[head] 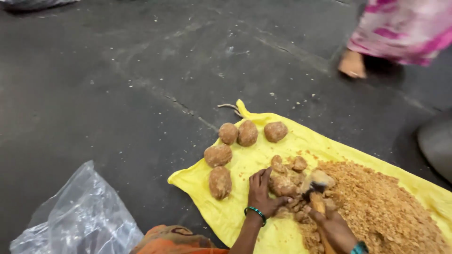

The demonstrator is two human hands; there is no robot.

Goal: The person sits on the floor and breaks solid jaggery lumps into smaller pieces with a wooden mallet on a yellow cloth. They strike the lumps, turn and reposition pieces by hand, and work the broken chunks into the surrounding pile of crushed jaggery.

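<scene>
My left hand point(263, 193), with a green bangle on the wrist, rests on a brown lump point(282, 185) and steadies it on the yellow cloth point(235, 207). My right hand point(335, 226) grips the wooden handle of a hammer point(316, 188), whose head is just right of that lump. Broken brown chunks point(292, 164) lie around my hands. Several whole round brown lumps point(235, 141) sit on the cloth's left part. A big heap of brown crumbs point(386, 207) fills the cloth's right side.
A clear plastic bag point(80, 221) lies on the dark floor point(117, 94) at lower left. Another person's foot point(351, 64) and pink patterned garment point(405, 28) are at upper right. A grey object point(438, 146) sits at the right edge. Orange fabric point(174, 240) covers my knee.
</scene>
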